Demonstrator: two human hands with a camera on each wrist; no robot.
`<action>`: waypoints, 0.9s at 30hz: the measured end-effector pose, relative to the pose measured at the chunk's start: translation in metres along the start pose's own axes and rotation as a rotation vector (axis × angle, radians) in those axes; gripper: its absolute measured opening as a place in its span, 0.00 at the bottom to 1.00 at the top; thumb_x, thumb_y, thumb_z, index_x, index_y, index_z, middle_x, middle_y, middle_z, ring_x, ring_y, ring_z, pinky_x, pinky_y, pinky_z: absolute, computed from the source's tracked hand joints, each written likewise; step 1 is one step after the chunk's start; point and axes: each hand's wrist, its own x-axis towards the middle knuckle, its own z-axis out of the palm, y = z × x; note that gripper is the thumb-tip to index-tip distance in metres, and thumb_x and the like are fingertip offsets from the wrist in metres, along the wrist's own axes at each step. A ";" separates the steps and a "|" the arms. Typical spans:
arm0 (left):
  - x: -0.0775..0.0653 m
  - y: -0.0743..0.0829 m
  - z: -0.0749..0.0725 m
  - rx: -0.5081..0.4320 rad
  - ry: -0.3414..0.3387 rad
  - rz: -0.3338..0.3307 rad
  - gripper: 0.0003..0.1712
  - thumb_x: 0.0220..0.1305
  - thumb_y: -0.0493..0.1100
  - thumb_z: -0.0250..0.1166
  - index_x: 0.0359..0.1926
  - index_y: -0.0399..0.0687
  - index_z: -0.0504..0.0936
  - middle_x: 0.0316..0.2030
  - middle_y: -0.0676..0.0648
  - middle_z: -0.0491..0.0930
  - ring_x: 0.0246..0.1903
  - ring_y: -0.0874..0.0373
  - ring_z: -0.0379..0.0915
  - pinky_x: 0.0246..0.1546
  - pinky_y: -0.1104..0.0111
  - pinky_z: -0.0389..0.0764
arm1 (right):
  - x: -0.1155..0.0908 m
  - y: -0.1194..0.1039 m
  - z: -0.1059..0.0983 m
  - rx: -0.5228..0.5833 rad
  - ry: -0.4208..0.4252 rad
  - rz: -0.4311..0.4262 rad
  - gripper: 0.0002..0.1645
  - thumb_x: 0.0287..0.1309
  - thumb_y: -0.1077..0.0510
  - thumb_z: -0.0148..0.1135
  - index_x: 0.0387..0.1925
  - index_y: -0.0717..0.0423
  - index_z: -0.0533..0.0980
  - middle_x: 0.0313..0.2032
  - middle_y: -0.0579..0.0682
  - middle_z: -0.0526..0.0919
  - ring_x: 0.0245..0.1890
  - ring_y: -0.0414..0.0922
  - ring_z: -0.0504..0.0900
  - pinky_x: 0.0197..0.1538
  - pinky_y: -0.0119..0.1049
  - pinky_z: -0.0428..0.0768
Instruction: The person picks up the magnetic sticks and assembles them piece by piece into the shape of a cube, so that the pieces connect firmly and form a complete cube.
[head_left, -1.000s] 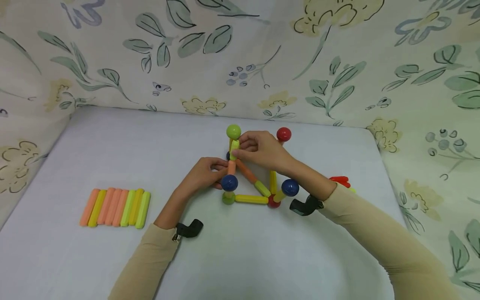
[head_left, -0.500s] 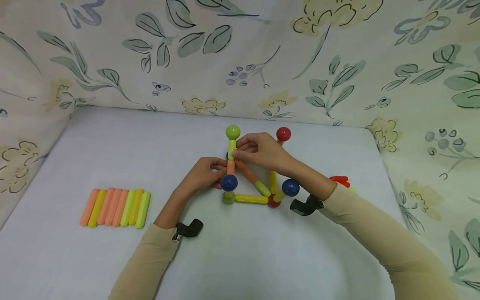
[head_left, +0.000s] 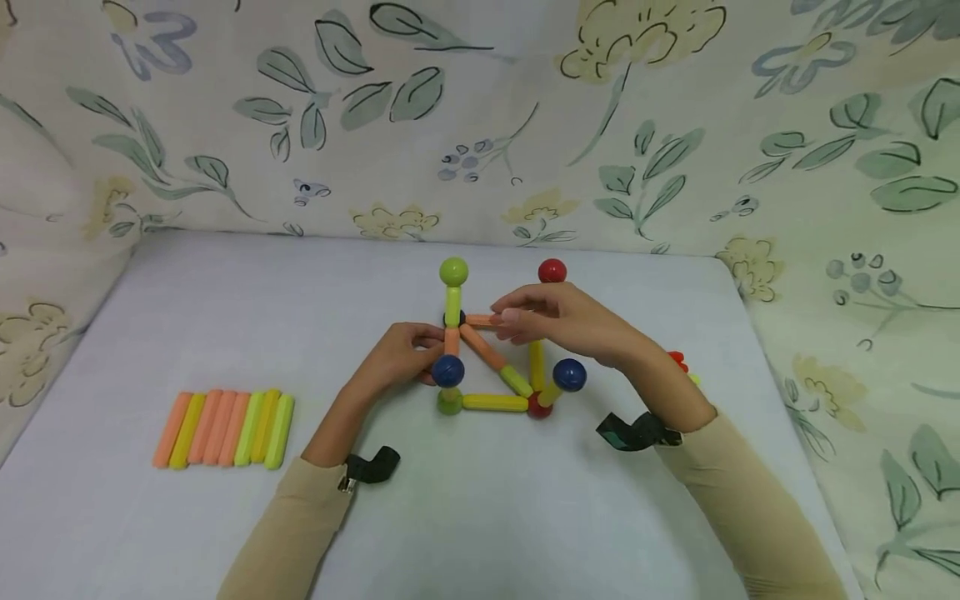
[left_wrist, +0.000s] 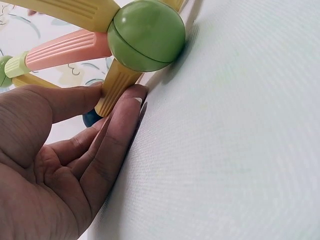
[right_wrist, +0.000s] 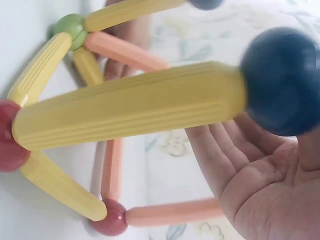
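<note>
Pinch-grip of left hand (left_wrist: 60,170) on yellow stick (left_wrist: 119,86), clear only in wrist views; right hand (head_left: 562,321) loosely spread.

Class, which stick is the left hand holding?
The yellow stick running low from the near green ball toward the dark blue ball; only it sits between thumb and fingers of the left hand.

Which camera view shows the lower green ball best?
The left wrist view: the lower green ball appears large there, its seam clear. The head view shows it small, below a blue ball; the right wrist view, small at upper left.
</note>
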 end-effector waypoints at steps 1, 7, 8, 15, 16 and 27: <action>0.000 0.000 0.000 0.000 0.000 0.000 0.24 0.75 0.41 0.62 0.66 0.34 0.79 0.55 0.35 0.85 0.26 0.60 0.83 0.30 0.70 0.84 | -0.005 0.003 -0.001 0.022 0.011 -0.011 0.24 0.77 0.45 0.60 0.64 0.53 0.79 0.54 0.54 0.89 0.57 0.58 0.87 0.64 0.50 0.83; 0.000 -0.003 0.000 0.013 0.002 0.037 0.24 0.75 0.42 0.61 0.66 0.35 0.79 0.54 0.37 0.86 0.28 0.60 0.83 0.32 0.69 0.84 | -0.027 0.022 0.001 0.092 0.137 -0.077 0.19 0.78 0.52 0.61 0.60 0.58 0.80 0.55 0.63 0.86 0.55 0.61 0.87 0.57 0.43 0.87; 0.000 -0.004 0.000 0.023 0.006 0.043 0.25 0.74 0.42 0.61 0.66 0.35 0.79 0.54 0.38 0.86 0.28 0.59 0.83 0.33 0.70 0.83 | -0.029 0.026 0.002 0.097 0.161 -0.084 0.19 0.78 0.53 0.61 0.60 0.60 0.80 0.56 0.63 0.86 0.55 0.61 0.87 0.55 0.43 0.88; -0.002 -0.003 0.000 0.060 0.025 0.038 0.24 0.76 0.44 0.61 0.66 0.36 0.80 0.54 0.38 0.87 0.39 0.57 0.81 0.38 0.70 0.80 | -0.038 0.060 0.009 0.070 0.315 -0.051 0.22 0.78 0.52 0.61 0.61 0.64 0.78 0.53 0.63 0.87 0.50 0.54 0.89 0.53 0.38 0.88; -0.002 -0.003 0.000 0.055 0.025 0.036 0.24 0.76 0.44 0.61 0.66 0.36 0.80 0.54 0.38 0.86 0.38 0.57 0.82 0.38 0.70 0.80 | -0.038 0.064 0.010 0.065 0.332 -0.032 0.22 0.78 0.51 0.61 0.62 0.63 0.78 0.53 0.62 0.88 0.50 0.53 0.89 0.54 0.37 0.87; -0.002 -0.002 0.000 0.038 0.018 0.042 0.25 0.74 0.43 0.62 0.65 0.34 0.80 0.53 0.37 0.86 0.29 0.61 0.80 0.33 0.71 0.81 | -0.031 0.100 0.026 -0.024 0.454 0.111 0.20 0.74 0.48 0.65 0.57 0.58 0.81 0.47 0.56 0.86 0.44 0.52 0.83 0.48 0.40 0.83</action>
